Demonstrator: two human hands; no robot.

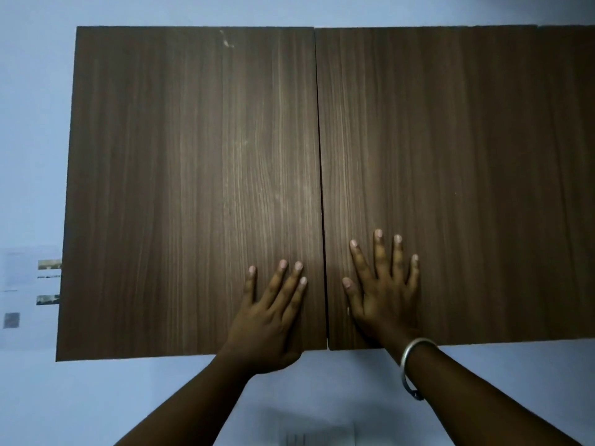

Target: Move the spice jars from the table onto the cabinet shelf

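Note:
A dark wood-grain wall cabinet fills the view, with both doors shut. My left hand (273, 313) lies flat on the lower inner corner of the left door (190, 188), fingers spread. My right hand (383, 288), with a silver bangle on the wrist, presses flat on the lower inner corner of the right door (450, 175). Neither hand holds anything. The narrow seam between the doors runs between my hands. No spice jars and no table are in view; the shelf is hidden behind the doors.
A pale blue wall (32, 123) surrounds the cabinet. Papers and small pictures (29, 284) hang on the wall left of it. A white switch plate (318, 437) sits low on the wall between my forearms.

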